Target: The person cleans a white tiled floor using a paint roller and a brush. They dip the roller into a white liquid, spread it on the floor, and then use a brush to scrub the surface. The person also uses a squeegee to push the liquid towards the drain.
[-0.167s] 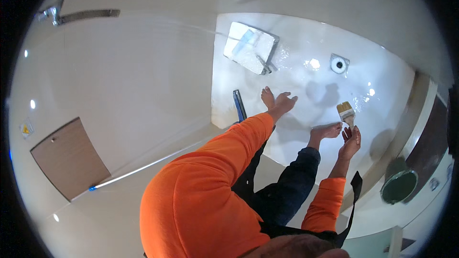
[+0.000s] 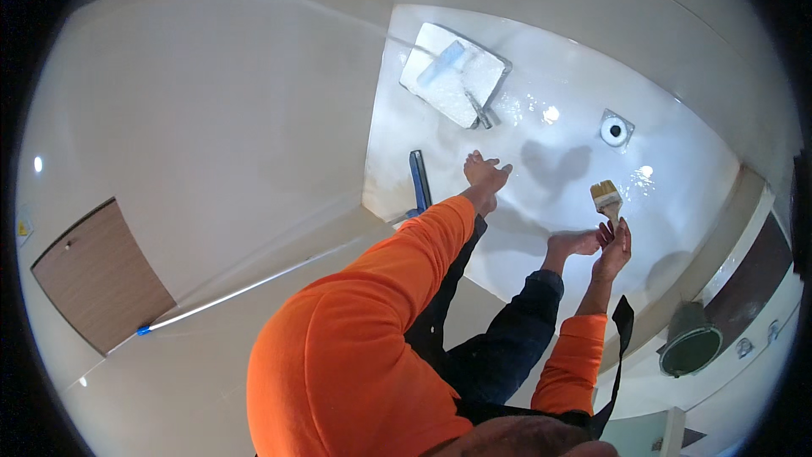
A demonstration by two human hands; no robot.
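Right hand [image 2: 615,247] right of centre, fingers closed around the handle of a paintbrush [image 2: 606,198], bristles up over the glossy white wet floor [image 2: 575,101], left hand [image 2: 484,173] at centre, open and empty, paint tray [image 2: 457,76] above, floor drain [image 2: 615,128] upper right, green bucket [image 2: 692,340] lower right

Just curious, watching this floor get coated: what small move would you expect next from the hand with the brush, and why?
Probably lowering the paintbrush to the wet white floor. The right hand holds it by the handle, bristles up and clear of the surface, while the glossy coating spreads around the bare feet and the floor drain.
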